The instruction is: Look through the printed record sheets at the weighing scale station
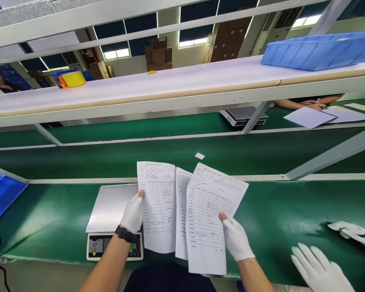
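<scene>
Both hands are in white gloves and pinching paperwork up over the green desk [276,211]: the left hand [133,214] is clamped on the edge of one printed form [158,202], while the right hand [235,239] grips another form [209,215], with a third sheet [181,211] fanned out between them. Right under the left one sits a weighing scale [111,211], and a co-worker's gloved hand [318,269] pokes in at the bottom right corner. Further back there's a small paper scrap [200,155] on the belt, then the white shelf [140,91] overhead with a blue bin [319,50] and a yellow tape roll [74,78].
</scene>
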Demonstrator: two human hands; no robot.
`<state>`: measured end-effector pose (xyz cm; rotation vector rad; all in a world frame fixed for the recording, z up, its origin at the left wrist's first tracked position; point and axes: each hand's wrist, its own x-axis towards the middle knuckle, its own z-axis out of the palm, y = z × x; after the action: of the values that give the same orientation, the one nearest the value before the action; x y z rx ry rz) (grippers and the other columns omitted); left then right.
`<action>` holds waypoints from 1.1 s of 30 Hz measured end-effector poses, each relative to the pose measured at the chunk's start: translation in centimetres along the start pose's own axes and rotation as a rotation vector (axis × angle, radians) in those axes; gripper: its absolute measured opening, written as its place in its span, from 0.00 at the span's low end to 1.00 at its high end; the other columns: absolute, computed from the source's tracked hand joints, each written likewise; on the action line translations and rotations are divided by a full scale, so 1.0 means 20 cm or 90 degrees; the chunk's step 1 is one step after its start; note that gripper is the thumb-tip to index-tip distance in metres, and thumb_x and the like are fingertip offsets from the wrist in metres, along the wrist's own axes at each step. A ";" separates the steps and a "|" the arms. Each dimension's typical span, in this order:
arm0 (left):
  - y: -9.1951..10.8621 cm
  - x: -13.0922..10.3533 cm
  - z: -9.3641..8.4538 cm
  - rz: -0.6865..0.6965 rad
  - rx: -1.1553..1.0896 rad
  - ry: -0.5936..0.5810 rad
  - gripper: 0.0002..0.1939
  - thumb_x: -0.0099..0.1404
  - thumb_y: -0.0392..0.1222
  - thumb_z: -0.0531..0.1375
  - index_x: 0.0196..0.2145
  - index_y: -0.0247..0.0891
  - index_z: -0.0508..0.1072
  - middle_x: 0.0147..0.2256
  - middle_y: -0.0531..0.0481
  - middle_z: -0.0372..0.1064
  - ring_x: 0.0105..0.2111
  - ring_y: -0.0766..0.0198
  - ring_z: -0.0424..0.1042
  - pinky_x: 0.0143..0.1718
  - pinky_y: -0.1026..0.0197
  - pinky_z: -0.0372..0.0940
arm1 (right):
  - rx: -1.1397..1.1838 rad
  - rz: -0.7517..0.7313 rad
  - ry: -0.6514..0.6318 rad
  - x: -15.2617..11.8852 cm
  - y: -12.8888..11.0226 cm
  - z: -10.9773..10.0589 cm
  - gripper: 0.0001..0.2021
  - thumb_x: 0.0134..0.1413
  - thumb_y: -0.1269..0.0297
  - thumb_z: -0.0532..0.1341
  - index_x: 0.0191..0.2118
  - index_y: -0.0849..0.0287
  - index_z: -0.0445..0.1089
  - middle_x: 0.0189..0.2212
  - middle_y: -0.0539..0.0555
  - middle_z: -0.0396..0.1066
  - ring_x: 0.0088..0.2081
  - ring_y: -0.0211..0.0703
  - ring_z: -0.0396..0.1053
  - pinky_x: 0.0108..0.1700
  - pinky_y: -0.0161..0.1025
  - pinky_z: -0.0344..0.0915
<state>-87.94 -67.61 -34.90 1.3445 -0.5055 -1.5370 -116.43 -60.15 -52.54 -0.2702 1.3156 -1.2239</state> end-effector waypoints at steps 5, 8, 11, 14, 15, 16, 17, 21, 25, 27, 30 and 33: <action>-0.03 0.04 -0.05 -0.006 0.045 0.018 0.47 0.41 0.58 0.77 0.54 0.29 0.70 0.56 0.34 0.65 0.57 0.46 0.66 0.61 0.50 0.63 | 0.063 0.038 0.009 -0.01 0.01 -0.02 0.39 0.37 0.41 0.70 0.51 0.63 0.69 0.58 0.58 0.64 0.63 0.50 0.60 0.71 0.44 0.52; -0.12 0.09 -0.11 -0.031 0.139 0.039 0.48 0.41 0.64 0.74 0.52 0.29 0.71 0.53 0.33 0.67 0.52 0.45 0.69 0.58 0.48 0.65 | 0.052 0.018 -0.030 0.01 0.07 -0.02 0.37 0.41 0.42 0.69 0.53 0.64 0.67 0.58 0.57 0.64 0.62 0.49 0.62 0.71 0.45 0.53; -0.27 0.15 -0.18 -0.057 0.224 0.066 0.44 0.40 0.65 0.73 0.45 0.28 0.74 0.48 0.34 0.70 0.50 0.45 0.70 0.59 0.46 0.61 | 0.044 0.030 -0.061 0.05 0.15 -0.01 0.37 0.43 0.43 0.69 0.53 0.66 0.67 0.57 0.60 0.65 0.59 0.51 0.65 0.68 0.48 0.56; -0.42 0.19 -0.22 -0.058 0.314 0.074 0.35 0.43 0.62 0.73 0.37 0.28 0.76 0.41 0.37 0.73 0.49 0.46 0.69 0.62 0.45 0.55 | 0.029 0.052 -0.065 0.09 0.24 -0.02 0.38 0.42 0.44 0.69 0.52 0.70 0.68 0.56 0.63 0.66 0.57 0.52 0.67 0.65 0.48 0.60; -0.47 0.20 -0.23 -0.061 0.335 0.073 0.32 0.45 0.60 0.73 0.35 0.28 0.76 0.40 0.38 0.73 0.48 0.46 0.69 0.63 0.45 0.54 | 0.024 0.059 -0.063 0.10 0.26 -0.02 0.38 0.42 0.44 0.69 0.53 0.70 0.68 0.56 0.64 0.66 0.57 0.52 0.67 0.65 0.47 0.61; -0.51 0.20 -0.23 -0.067 0.349 0.071 0.29 0.48 0.58 0.72 0.35 0.27 0.76 0.39 0.38 0.73 0.48 0.46 0.69 0.63 0.44 0.54 | 0.018 0.066 -0.060 0.10 0.29 -0.02 0.39 0.41 0.44 0.69 0.53 0.71 0.68 0.56 0.64 0.66 0.57 0.52 0.67 0.65 0.47 0.61; -0.55 0.20 -0.22 -0.076 0.357 0.068 0.26 0.51 0.55 0.72 0.35 0.27 0.76 0.39 0.39 0.73 0.48 0.46 0.69 0.63 0.44 0.53 | 0.013 0.075 -0.058 0.11 0.31 -0.02 0.39 0.41 0.44 0.70 0.53 0.71 0.68 0.56 0.65 0.66 0.57 0.52 0.67 0.64 0.46 0.62; -0.67 0.18 -0.20 -0.137 0.328 0.043 0.15 0.62 0.40 0.66 0.44 0.27 0.76 0.47 0.38 0.72 0.49 0.54 0.71 0.61 0.52 0.60 | -0.005 0.103 -0.059 0.11 0.40 -0.01 0.41 0.36 0.41 0.70 0.52 0.70 0.70 0.54 0.64 0.67 0.54 0.52 0.70 0.61 0.44 0.66; -0.75 0.17 -0.21 -0.166 0.306 0.065 0.16 0.62 0.28 0.62 0.49 0.25 0.73 0.51 0.36 0.69 0.50 0.58 0.72 0.59 0.56 0.64 | -0.060 0.118 -0.046 0.11 0.42 -0.05 0.38 0.32 0.42 0.71 0.47 0.69 0.75 0.50 0.63 0.71 0.50 0.53 0.72 0.56 0.43 0.69; -0.77 0.18 -0.23 -0.167 0.314 0.103 0.16 0.63 0.26 0.60 0.49 0.24 0.73 0.50 0.35 0.69 0.48 0.55 0.73 0.59 0.52 0.65 | -0.094 0.105 0.006 0.10 0.40 -0.13 0.37 0.33 0.43 0.70 0.46 0.69 0.76 0.48 0.62 0.72 0.50 0.53 0.71 0.56 0.42 0.69; -0.76 0.18 -0.26 -0.172 0.320 0.135 0.16 0.65 0.27 0.59 0.51 0.24 0.72 0.51 0.35 0.69 0.48 0.54 0.73 0.58 0.49 0.66 | -0.148 0.077 0.112 0.07 0.33 -0.34 0.36 0.35 0.43 0.67 0.46 0.70 0.76 0.47 0.62 0.72 0.52 0.54 0.69 0.57 0.41 0.67; -0.74 0.17 -0.27 -0.175 0.318 0.141 0.17 0.66 0.27 0.58 0.52 0.24 0.71 0.52 0.36 0.68 0.50 0.55 0.72 0.61 0.51 0.64 | -0.200 0.064 0.184 0.03 0.26 -0.54 0.35 0.38 0.44 0.66 0.47 0.71 0.76 0.48 0.62 0.72 0.55 0.54 0.67 0.60 0.40 0.65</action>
<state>-88.46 -62.68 -50.29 2.0144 -0.6071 -1.5066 -122.72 -53.51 -60.33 -0.2538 1.7547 -0.9937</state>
